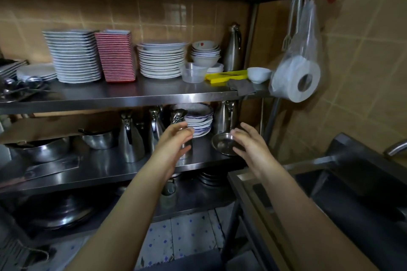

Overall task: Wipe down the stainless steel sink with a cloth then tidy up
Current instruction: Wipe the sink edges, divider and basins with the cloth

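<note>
Facing steel shelving, our left hand [176, 141] and right hand [246, 141] spread, empty. Grey folded cloth [241, 87] lies at the middle shelf's right front edge, sink [352, 174] well apart; soft, limp, we'd judge — pinch its overhanging fold.

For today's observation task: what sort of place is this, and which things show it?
Probably a restaurant or canteen kitchen's wash-up area: tall stacks of white plates on steel shelving, metal jugs below, a stainless steel sink alongside.
</note>
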`<state>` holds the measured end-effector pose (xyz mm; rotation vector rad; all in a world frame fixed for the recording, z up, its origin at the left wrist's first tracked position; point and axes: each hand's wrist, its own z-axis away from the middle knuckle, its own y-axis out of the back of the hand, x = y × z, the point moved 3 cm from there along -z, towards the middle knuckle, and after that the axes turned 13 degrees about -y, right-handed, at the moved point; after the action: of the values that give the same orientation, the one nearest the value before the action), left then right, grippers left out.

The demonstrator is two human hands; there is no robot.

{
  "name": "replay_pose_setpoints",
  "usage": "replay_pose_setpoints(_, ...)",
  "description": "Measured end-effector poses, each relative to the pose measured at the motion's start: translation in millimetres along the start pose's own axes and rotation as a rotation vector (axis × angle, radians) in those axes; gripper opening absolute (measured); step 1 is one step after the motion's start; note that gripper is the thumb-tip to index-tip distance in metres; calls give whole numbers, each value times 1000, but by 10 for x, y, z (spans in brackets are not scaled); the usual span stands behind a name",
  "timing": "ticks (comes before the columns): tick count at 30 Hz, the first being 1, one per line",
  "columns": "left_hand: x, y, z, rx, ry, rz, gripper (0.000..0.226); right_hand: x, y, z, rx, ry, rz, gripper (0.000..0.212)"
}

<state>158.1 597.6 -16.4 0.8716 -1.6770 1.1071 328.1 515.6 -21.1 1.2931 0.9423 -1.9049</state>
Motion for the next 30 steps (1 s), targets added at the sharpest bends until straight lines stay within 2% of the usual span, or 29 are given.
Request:
replay_pose_setpoints(10,-310,71,-1515,-126,44,23,17,-206,-429,-1183,161,14,-59,48)
replay_pose_setpoints(16,-352,9,-2344,-263,70,64,24,-351,-612,-1781,239,24,-70,53)
replay_pose_setpoints(23,-632,-279,-2901,-375,119,25,17,-527,-554,-2313,339,30,-99,49)
replay_pose_setpoints(30,-794,-578,-3412,-438,102,55,26,-730,-340,-2856,361,54,-82,42)
